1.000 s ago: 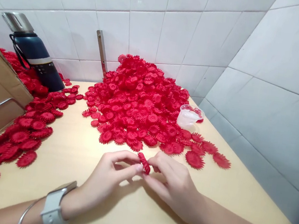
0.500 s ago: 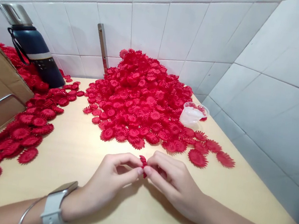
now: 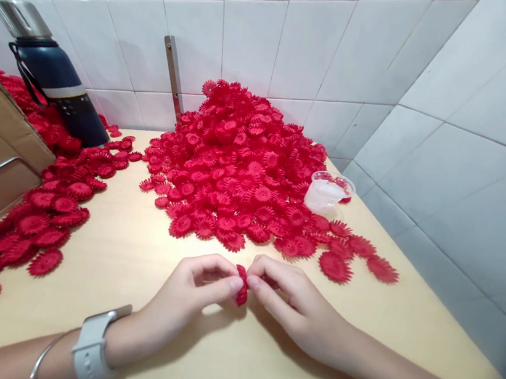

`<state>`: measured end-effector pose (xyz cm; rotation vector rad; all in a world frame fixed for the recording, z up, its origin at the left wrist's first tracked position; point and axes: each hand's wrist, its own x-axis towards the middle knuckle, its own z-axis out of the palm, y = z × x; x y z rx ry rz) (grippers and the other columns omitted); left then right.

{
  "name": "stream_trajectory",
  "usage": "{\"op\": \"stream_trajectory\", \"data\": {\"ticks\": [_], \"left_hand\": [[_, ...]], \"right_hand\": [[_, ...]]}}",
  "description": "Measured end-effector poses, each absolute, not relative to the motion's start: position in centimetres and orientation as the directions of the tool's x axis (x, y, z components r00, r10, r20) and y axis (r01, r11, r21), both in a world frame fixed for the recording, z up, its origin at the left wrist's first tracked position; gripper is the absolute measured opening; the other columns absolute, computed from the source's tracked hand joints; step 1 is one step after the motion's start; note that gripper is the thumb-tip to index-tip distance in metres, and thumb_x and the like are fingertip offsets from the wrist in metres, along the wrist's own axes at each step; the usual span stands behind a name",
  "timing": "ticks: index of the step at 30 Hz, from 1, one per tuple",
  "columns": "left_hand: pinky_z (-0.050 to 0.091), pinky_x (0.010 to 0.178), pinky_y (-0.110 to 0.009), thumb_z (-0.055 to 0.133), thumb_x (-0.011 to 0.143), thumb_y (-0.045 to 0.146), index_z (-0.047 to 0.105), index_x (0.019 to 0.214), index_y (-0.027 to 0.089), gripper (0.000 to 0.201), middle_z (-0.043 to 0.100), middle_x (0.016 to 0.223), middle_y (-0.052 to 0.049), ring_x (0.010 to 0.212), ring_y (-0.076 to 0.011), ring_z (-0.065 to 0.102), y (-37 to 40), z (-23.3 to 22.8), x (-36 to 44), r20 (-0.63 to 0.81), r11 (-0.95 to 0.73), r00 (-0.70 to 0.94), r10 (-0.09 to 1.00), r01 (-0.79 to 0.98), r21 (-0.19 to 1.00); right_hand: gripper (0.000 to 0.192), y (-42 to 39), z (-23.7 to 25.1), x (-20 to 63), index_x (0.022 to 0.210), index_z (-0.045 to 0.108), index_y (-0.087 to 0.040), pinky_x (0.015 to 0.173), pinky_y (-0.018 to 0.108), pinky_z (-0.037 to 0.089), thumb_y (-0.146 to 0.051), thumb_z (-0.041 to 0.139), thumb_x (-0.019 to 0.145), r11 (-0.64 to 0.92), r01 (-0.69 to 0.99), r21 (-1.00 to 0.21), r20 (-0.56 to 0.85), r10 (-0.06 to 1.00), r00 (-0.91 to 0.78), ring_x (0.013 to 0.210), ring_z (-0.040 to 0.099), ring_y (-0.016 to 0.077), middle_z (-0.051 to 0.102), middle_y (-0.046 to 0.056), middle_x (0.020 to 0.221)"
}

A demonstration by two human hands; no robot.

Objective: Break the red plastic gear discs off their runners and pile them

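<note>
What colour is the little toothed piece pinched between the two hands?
Red, like the pile behind it. The toothed piece shows best in the head view, between left hand and right hand.

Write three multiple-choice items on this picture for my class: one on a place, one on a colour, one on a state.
1. Where does the clear plastic cup stand?
A. at the right edge of the big pile
B. on the cardboard box
C. beside the flask

2. What colour are the toothed plastic discs?
A. blue
B. red
C. white

3. How is the disc between the hands held?
A. lying flat on the table
B. pinched by the fingertips of both hands
C. inside the cup

Answers: 1 A, the cup touches the pile's right side. 2 B, every disc is red. 3 B, the left hand and the right hand meet on it above the table.
</note>
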<state>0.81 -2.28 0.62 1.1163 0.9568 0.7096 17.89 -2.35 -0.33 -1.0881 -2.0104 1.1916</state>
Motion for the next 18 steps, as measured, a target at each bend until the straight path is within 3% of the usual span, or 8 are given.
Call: {"op": "stream_trajectory", "data": {"ticks": [6, 12, 18], "left_hand": [[0.040, 0.060, -0.022, 0.061, 0.071, 0.017, 0.058, 0.066, 0.013, 0.007, 0.058, 0.064, 0.000, 0.062, -0.0103, 0.052, -2.1, 0.1, 0.7, -0.264, 0.281, 0.416, 0.870, 0.019, 0.959], [0.041, 0.060, -0.023, 0.058, 0.071, 0.015, 0.055, 0.063, 0.013, 0.008, 0.058, 0.063, 0.000, 0.060, -0.0115, 0.053, -2.1, -0.1, 0.8, -0.240, 0.234, 0.380, 0.893, 0.063, 0.970], [0.041, 0.058, -0.023, 0.058, 0.070, 0.016, 0.054, 0.063, 0.013, 0.009, 0.058, 0.061, 0.000, 0.059, -0.0119, 0.053, -1.6, 0.4, 0.6, -0.216, 0.197, 0.273, 0.937, 0.096, 0.976]], "right_hand": [[0.014, -2.8, -0.2, 17.8, 0.070, 0.047, -0.017, 0.050, 0.020, 0.033, -0.019, 0.041, 0.083, 0.253, 0.384, -0.888, 0.008, 0.844, -0.537, 0.055, 0.041, 0.0096, 0.048, -0.002, 0.063], [0.016, -2.3, -0.3, 17.9, 0.057, 0.044, -0.016, 0.043, 0.019, 0.025, -0.011, 0.046, 0.072, 0.277, 0.420, -0.864, 0.039, 0.869, -0.494, 0.046, 0.032, 0.0073, 0.037, -0.006, 0.050], [0.013, -1.1, -0.4, 18.9, 0.056, 0.046, -0.017, 0.042, 0.019, 0.030, -0.013, 0.046, 0.068, 0.101, 0.347, -0.932, -0.010, 0.953, -0.304, 0.044, 0.040, 0.0077, 0.045, -0.005, 0.048]]}}
